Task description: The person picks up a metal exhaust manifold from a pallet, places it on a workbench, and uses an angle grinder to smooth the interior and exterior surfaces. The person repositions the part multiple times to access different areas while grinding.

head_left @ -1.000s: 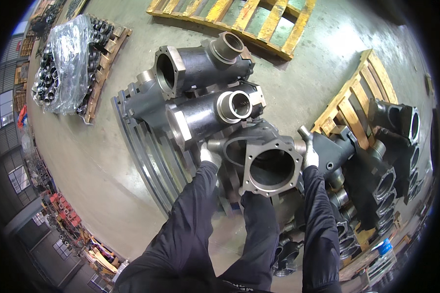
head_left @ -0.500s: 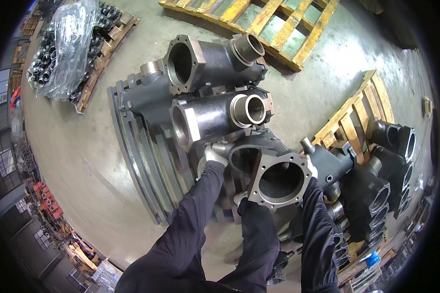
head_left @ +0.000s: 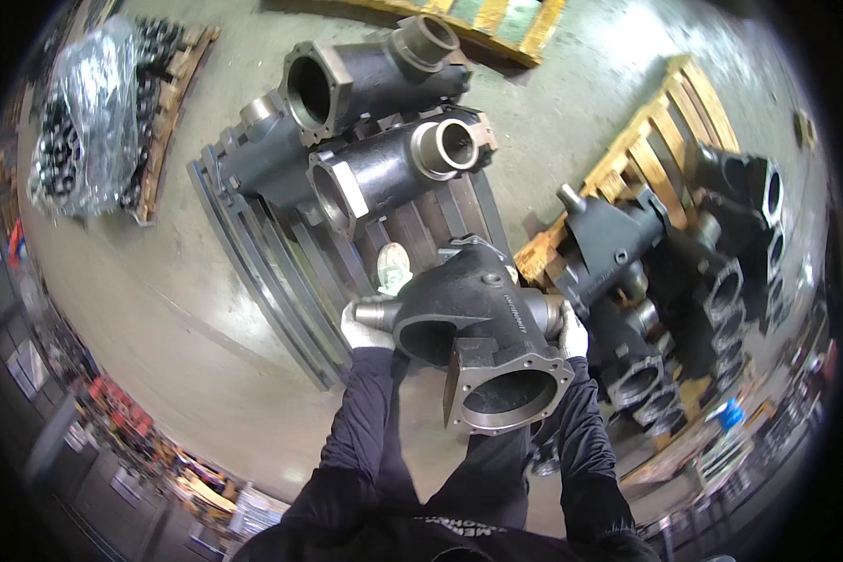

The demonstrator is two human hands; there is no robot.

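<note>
I hold a heavy dark cast-metal pipe housing point(head_left: 482, 323) in front of me, its square flanged opening point(head_left: 508, 393) turned toward me. My left hand point(head_left: 363, 328), in a white glove, grips a short stub on the housing's left side. At the right end, my right hand point(head_left: 571, 332), also gloved, grips the other stub. Beyond the housing, two similar castings point(head_left: 393, 169) point(head_left: 365, 70) lie on a grey slatted metal pallet point(head_left: 281, 272).
A wooden pallet point(head_left: 665, 140) at right carries several more dark castings point(head_left: 712, 272). Another wooden pallet point(head_left: 496, 23) lies at the top. At upper left, plastic-wrapped dark parts point(head_left: 89, 108) sit on a pallet. Bare concrete floor point(head_left: 159, 328) lies to the left.
The housing in my hands has tipped, so its square flange now faces down toward me. The view has shifted closer over the grey pallet and its castings.
</note>
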